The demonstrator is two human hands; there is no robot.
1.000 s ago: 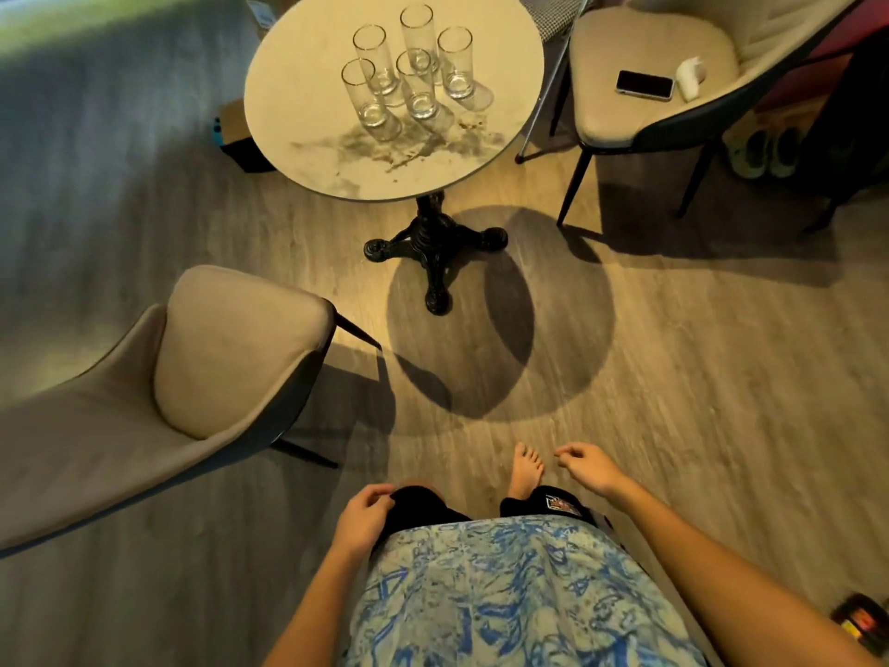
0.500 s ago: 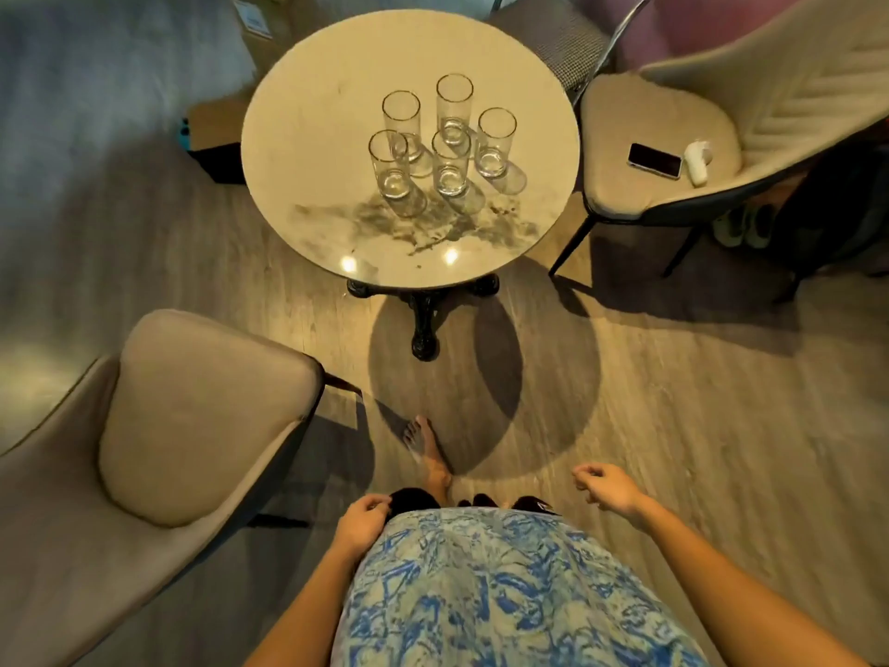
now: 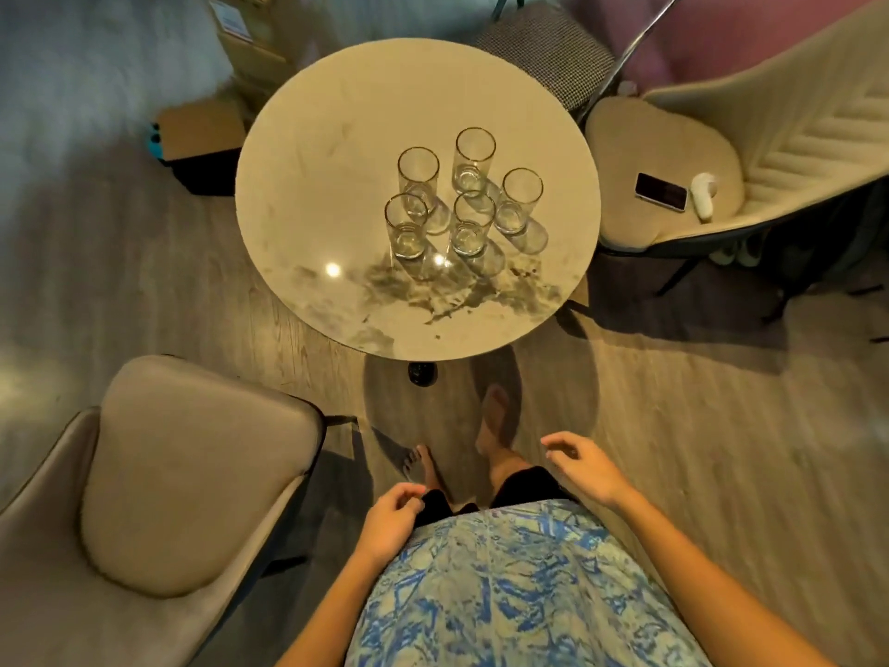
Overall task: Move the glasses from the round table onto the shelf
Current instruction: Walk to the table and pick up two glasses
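Several tall clear glasses with gold rims stand upright in a cluster on the round marble table, right of its centre. My left hand hangs low by my hip, fingers loosely curled, holding nothing. My right hand is a little higher and further forward, fingers spread and empty. Both hands are well short of the table's near edge. No shelf is in view.
A beige chair stands close at my left. Another beige chair at the right holds a phone and a small white object. Cardboard boxes sit on the floor behind the table.
I have stepped closer to the table, which now fills the upper middle of the view. Both hands have lifted slightly and stay empty.
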